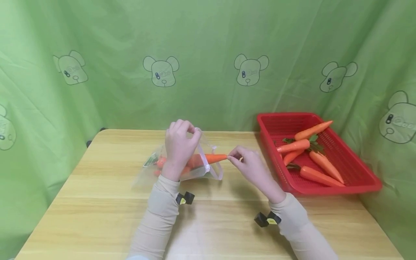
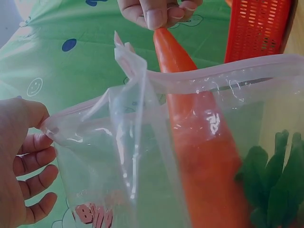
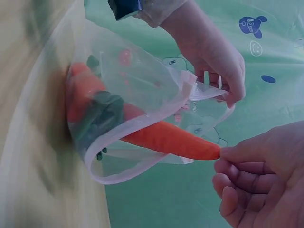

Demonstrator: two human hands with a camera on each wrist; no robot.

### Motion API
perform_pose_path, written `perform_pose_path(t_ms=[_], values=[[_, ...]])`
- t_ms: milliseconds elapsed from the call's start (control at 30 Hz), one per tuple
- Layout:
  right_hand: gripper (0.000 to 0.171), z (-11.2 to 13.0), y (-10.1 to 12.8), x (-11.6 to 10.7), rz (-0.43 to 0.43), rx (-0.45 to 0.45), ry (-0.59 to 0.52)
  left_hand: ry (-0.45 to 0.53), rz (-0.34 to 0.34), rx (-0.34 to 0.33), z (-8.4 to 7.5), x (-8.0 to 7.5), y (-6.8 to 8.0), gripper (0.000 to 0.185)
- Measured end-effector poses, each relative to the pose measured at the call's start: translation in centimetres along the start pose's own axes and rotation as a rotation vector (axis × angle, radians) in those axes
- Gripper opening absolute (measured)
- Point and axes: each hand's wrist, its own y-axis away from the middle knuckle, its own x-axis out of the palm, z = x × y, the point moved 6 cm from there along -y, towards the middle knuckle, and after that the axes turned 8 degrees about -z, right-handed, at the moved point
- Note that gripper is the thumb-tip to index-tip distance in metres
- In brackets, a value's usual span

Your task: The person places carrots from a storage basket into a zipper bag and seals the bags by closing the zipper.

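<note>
A clear zip bag (image 1: 182, 169) lies on the wooden table (image 1: 107, 202), its mouth facing right. My left hand (image 1: 180, 146) pinches the bag's upper rim (image 2: 52, 126) and lifts it. An orange carrot (image 1: 212, 158) lies halfway in the mouth, leafy end inside. My right hand (image 1: 248, 162) pinches the carrot's pointed tip (image 3: 214, 152). In the left wrist view the carrot (image 2: 199, 142) runs down into the bag beside green leaves (image 2: 275, 175). The right wrist view shows the bag (image 3: 118, 114) holding the carrot (image 3: 166, 137).
A red plastic basket (image 1: 360, 180) stands at the table's right side with several carrots (image 1: 312, 151) in it. A green cloth with bear prints (image 1: 208, 61) hangs behind and beside the table. The table's front part is bare wood.
</note>
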Motion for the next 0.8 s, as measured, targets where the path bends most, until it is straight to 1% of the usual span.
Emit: perform_pose_path(t_ms=[233,367,600,800], values=[[0.007,0.9,0.2,1.7,0.023,-0.012,-0.051,0.027,-0.027,0.018,-0.3,-0.3,0.0,0.014],[0.01,1.3,0.1,2.4,-0.001,-0.018,-0.047,0.03,-0.027,0.024,-0.4,-0.5,0.0,0.015],[0.015,1.5,-0.1,1.7,-0.061,0.008,-0.023,0.042,-0.028,0.019,-0.3,-0.7,-0.1,0.014],[0.015,1.3,-0.2,0.6,-0.11,-0.013,-0.01,0.04,-0.033,0.015,-0.3,-0.9,-0.2,0.014]])
